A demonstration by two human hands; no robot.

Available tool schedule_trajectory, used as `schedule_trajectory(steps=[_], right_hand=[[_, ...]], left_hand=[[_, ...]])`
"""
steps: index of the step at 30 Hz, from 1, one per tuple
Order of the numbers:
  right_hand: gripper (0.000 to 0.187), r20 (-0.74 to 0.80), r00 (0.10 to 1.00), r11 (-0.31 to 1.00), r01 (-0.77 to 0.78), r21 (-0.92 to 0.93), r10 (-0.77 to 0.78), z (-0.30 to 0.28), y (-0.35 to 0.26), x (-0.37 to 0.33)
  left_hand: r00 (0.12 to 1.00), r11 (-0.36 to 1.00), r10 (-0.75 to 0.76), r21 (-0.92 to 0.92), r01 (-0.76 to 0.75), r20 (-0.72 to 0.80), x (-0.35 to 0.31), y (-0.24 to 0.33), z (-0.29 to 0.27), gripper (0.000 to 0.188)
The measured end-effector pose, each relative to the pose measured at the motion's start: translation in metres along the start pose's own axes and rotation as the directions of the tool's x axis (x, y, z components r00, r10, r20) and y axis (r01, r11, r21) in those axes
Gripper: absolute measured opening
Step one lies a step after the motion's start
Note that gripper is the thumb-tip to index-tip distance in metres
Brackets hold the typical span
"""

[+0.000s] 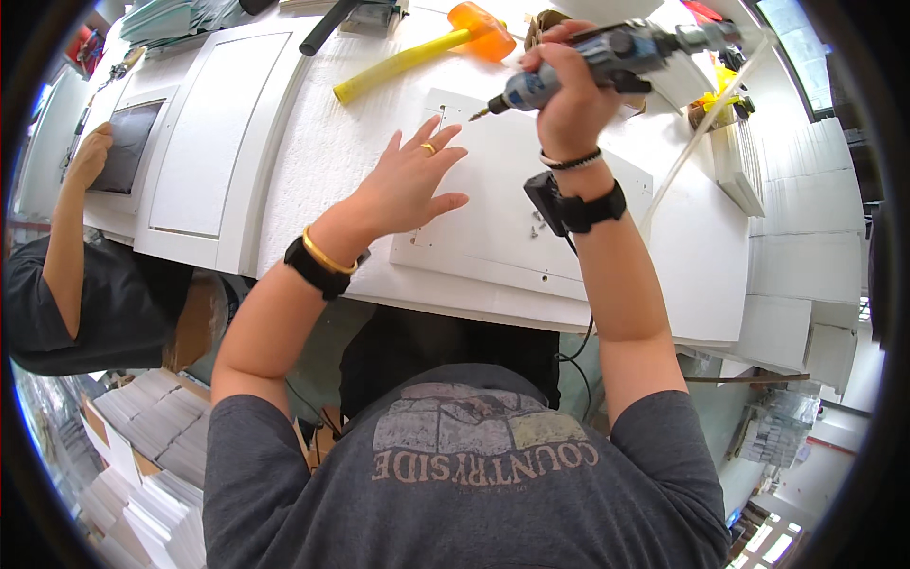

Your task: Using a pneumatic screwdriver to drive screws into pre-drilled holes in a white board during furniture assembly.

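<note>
A white board (502, 209) with small holes near its edges lies flat on the white worktable. My right hand (573, 109) is closed round a grey-and-blue power screwdriver (607, 59), held tilted above the board's far part. Its bit points left and down, toward my left hand's fingertips and a hole at the far left corner. My left hand (409, 185) is spread over the board's left edge, fingers apart, with nothing in it. I cannot tell whether it touches the board. Several small screws (536, 228) lie loose on the board, left of my right wrist.
A mallet with an orange head and yellow handle (408, 68) lies beyond the board. At the left are a white framed door (213, 123) and a co-worker's hand (90, 152) on a dark panel. A pale hose (697, 142) crosses the right side, near stacked white boards (735, 171).
</note>
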State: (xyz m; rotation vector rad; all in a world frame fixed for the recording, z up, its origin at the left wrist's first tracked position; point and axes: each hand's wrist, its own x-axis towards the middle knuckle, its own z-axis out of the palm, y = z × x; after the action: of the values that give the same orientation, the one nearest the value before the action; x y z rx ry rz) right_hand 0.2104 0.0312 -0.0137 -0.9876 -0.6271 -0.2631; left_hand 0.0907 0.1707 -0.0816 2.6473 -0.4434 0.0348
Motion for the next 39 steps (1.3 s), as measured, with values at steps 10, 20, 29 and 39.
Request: schedule_trajectory(steps=[10,20,29,39], right_hand=[[0.017,0.068,0.997,0.99,-0.028,-0.137,0.038,0.006,0.061,0.004],[0.01,0.082,0.99,0.974,-0.092,-0.208,0.111,0.021,0.051,0.002],[0.013,0.124,0.987,0.956,-0.059,-0.286,0.099,0.023,0.052,0.001],[0.015,0.145,0.979,0.952,-0.1,-0.289,0.147,0.024,0.059,-0.002]], left_hand=[[0.99,0.982,0.024,0.184,-0.051,0.141,0.02,-0.007,0.022,0.083],[0.993,0.988,0.048,0.138,-0.063,0.11,0.018,-0.01,0.025,0.085],[0.994,0.987,0.054,0.143,-0.068,0.097,0.017,-0.01,0.026,0.086],[0.995,0.984,0.079,0.156,-0.089,0.067,0.018,-0.011,0.028,0.085]])
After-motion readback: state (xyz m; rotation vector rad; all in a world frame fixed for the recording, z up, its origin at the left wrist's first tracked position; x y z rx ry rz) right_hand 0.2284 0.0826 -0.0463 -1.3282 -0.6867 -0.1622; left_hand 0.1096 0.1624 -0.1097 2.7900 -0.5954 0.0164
